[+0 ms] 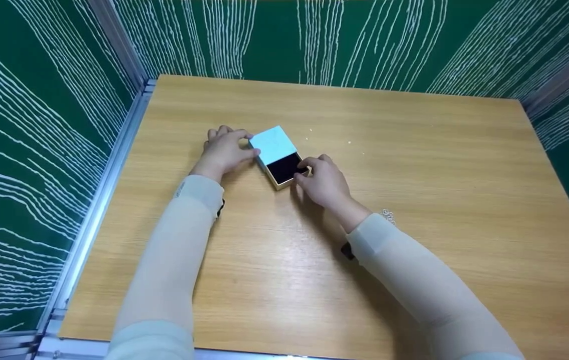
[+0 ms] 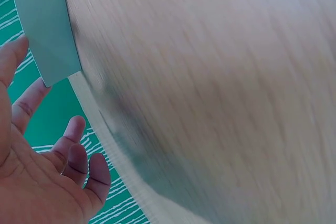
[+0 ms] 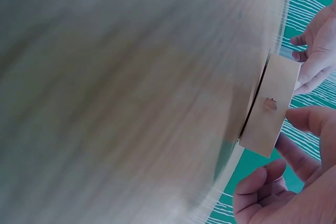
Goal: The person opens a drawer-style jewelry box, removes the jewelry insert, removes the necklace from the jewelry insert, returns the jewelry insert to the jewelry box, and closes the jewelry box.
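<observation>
A small drawer-style gift box (image 1: 278, 155), with a pale blue sleeve (image 1: 274, 144) and a tan drawer (image 1: 284, 172) slid partly out to show a black lining, is seen lying near the middle of the wooden table (image 1: 414, 200), nearer its left side. The left hand (image 1: 224, 150) is laid against the sleeve's far left end, fingers only loosely bent and thumb touching the sleeve's side. The right hand (image 1: 322, 181) is placed at the open drawer end with fingers curled, fingertips resting on the drawer's edge; a firm pinch cannot be told.
</observation>
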The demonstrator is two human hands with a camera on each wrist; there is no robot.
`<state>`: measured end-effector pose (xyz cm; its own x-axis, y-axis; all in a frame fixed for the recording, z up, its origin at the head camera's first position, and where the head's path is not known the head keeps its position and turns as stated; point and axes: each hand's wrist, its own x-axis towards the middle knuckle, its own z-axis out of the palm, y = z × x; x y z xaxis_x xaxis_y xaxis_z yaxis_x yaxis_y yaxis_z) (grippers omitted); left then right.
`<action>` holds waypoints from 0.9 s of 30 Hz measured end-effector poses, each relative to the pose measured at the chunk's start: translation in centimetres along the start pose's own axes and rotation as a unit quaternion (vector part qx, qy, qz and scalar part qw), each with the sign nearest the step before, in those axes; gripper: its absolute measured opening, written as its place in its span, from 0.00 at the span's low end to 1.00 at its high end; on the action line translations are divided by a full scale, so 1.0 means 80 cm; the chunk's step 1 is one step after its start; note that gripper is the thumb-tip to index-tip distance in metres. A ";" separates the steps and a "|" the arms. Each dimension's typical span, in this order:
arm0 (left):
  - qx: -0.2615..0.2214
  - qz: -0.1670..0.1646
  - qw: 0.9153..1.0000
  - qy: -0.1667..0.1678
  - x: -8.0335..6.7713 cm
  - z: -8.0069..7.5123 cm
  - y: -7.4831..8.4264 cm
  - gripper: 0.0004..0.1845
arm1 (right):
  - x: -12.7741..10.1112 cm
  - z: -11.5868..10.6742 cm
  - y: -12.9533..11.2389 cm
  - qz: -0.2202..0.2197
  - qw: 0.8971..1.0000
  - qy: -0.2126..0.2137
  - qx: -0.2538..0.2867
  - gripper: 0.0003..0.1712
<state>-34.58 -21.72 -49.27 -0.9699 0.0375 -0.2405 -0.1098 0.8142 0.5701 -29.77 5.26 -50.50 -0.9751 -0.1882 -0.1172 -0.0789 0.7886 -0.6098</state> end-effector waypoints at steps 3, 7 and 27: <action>-0.003 0.003 1.000 0.001 -0.001 0.000 0.000 0.32 | 0.000 0.000 0.000 0.002 1.000 -0.008 -0.001 0.22; -0.008 0.005 1.000 0.002 -0.002 0.000 0.000 0.31 | 0.000 0.000 0.001 0.000 1.000 -0.014 -0.008 0.23; -0.018 -0.007 1.000 -0.001 0.001 0.003 -0.002 0.33 | -0.007 0.009 -0.006 -0.019 0.997 -0.056 -0.051 0.26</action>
<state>-34.54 -21.72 -49.58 -0.9679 0.0278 -0.2496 -0.1306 0.7933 0.5947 -29.07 4.55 -50.73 -0.9425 -0.2783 -0.1853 -0.1414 0.8340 -0.5334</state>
